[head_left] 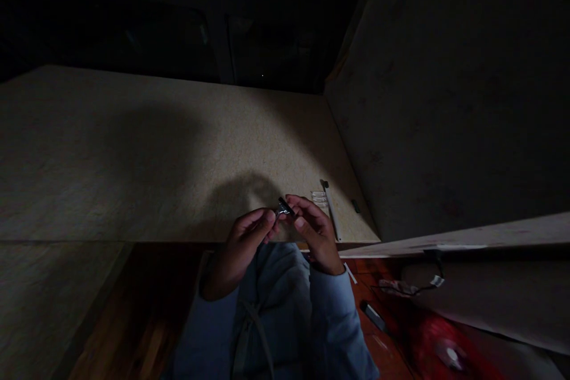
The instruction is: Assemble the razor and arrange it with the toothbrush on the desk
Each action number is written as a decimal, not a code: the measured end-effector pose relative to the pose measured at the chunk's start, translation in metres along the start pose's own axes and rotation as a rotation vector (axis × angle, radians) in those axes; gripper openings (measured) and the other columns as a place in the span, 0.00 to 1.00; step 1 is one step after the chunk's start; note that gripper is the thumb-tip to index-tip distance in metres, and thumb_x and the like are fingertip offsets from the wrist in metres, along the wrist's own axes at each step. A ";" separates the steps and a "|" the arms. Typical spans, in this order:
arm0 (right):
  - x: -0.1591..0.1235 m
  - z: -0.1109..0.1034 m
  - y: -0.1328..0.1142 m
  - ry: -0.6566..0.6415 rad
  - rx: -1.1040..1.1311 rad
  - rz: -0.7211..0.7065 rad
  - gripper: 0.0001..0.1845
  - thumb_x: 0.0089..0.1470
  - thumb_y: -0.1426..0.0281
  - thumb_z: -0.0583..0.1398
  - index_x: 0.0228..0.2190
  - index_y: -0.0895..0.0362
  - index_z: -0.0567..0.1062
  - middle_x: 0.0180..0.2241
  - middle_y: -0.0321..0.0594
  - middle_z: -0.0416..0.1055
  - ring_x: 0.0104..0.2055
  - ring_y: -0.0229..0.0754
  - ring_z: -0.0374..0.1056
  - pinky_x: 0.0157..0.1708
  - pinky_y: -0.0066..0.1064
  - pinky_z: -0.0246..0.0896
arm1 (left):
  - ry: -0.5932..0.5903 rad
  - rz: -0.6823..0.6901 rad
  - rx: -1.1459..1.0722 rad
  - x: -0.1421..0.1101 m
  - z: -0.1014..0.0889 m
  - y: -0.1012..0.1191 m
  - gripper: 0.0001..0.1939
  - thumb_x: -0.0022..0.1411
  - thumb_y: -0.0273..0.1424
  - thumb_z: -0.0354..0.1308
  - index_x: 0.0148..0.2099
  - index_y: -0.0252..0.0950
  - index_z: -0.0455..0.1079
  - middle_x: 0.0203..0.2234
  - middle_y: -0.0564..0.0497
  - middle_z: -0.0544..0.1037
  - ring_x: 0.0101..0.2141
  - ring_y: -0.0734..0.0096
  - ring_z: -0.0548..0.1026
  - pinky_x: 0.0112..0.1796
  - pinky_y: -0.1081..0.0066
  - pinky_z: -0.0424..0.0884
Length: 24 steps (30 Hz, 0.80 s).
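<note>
In the head view, both my hands meet just above the front edge of the pale table (249,148). Between them is a small piece with a wide black end and a shiny silver stem (285,208); its kind is hard to make out in the dim light. My left hand (244,240) pinches the silver stem between thumb and fingers. Curled round the black end, my right hand (317,231) has its thumb and fingertips close to it. Whether the right fingertips press on it is unclear.
Right of my hands lie a slim grey rod with a dark tip (332,211), several clear small pieces (319,199) and a small dark green item (355,206). A wall (445,101) bounds the right. A red bag (445,344) sits low right, near a grey-and-black object (373,316).
</note>
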State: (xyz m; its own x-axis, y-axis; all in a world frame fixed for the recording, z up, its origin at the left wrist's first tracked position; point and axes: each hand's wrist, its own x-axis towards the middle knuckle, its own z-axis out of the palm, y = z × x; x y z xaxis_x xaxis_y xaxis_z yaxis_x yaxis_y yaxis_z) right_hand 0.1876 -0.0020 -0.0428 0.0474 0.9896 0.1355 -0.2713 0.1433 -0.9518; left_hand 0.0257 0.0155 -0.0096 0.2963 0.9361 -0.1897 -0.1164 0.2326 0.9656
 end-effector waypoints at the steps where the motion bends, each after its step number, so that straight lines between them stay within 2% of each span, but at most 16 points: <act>1: 0.000 -0.001 -0.001 0.017 -0.006 -0.003 0.23 0.55 0.56 0.67 0.50 0.49 0.79 0.39 0.40 0.74 0.40 0.43 0.71 0.46 0.38 0.70 | 0.008 -0.002 -0.010 0.000 0.003 0.000 0.24 0.58 0.52 0.63 0.36 0.33 0.74 0.26 0.52 0.72 0.27 0.73 0.65 0.30 0.73 0.63; 4: -0.002 -0.005 -0.006 0.059 -0.026 -0.007 0.20 0.55 0.58 0.68 0.48 0.50 0.80 0.36 0.37 0.75 0.38 0.41 0.70 0.44 0.35 0.69 | 0.018 -0.016 -0.046 0.001 0.011 -0.001 0.24 0.56 0.51 0.65 0.37 0.33 0.75 0.27 0.51 0.73 0.28 0.74 0.66 0.29 0.74 0.63; 13: -0.006 -0.018 -0.006 0.174 -0.165 0.015 0.13 0.55 0.60 0.67 0.41 0.51 0.82 0.38 0.38 0.78 0.41 0.43 0.73 0.45 0.35 0.68 | 0.105 -0.016 -0.082 0.006 0.021 -0.010 0.24 0.55 0.45 0.68 0.47 0.34 0.75 0.31 0.50 0.79 0.28 0.74 0.74 0.29 0.76 0.69; 18: -0.012 -0.022 -0.003 0.080 -0.308 0.021 0.14 0.59 0.60 0.64 0.44 0.53 0.81 0.42 0.42 0.79 0.44 0.44 0.74 0.47 0.37 0.68 | 0.097 0.025 -0.031 0.013 0.022 -0.024 0.23 0.51 0.46 0.70 0.42 0.34 0.76 0.32 0.47 0.83 0.31 0.67 0.80 0.35 0.70 0.76; 21: -0.016 -0.022 -0.006 0.032 -0.415 0.029 0.14 0.59 0.60 0.64 0.44 0.54 0.80 0.41 0.42 0.78 0.44 0.44 0.74 0.45 0.35 0.68 | 0.132 0.067 0.021 0.016 0.023 -0.030 0.21 0.51 0.47 0.70 0.39 0.36 0.77 0.32 0.47 0.84 0.34 0.64 0.81 0.38 0.68 0.77; 24: -0.019 -0.022 -0.009 0.040 -0.501 0.029 0.15 0.58 0.61 0.65 0.44 0.55 0.80 0.39 0.42 0.76 0.42 0.43 0.74 0.43 0.34 0.69 | 0.195 0.105 0.069 0.018 0.025 -0.034 0.19 0.52 0.46 0.69 0.38 0.37 0.78 0.32 0.47 0.84 0.36 0.63 0.82 0.39 0.69 0.77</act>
State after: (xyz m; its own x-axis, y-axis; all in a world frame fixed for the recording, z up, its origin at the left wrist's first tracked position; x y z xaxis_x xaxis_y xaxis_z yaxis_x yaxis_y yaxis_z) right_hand 0.2106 -0.0219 -0.0431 0.0860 0.9907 0.1055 0.2212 0.0843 -0.9716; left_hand 0.0591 0.0178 -0.0418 0.0961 0.9890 -0.1123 -0.0698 0.1192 0.9904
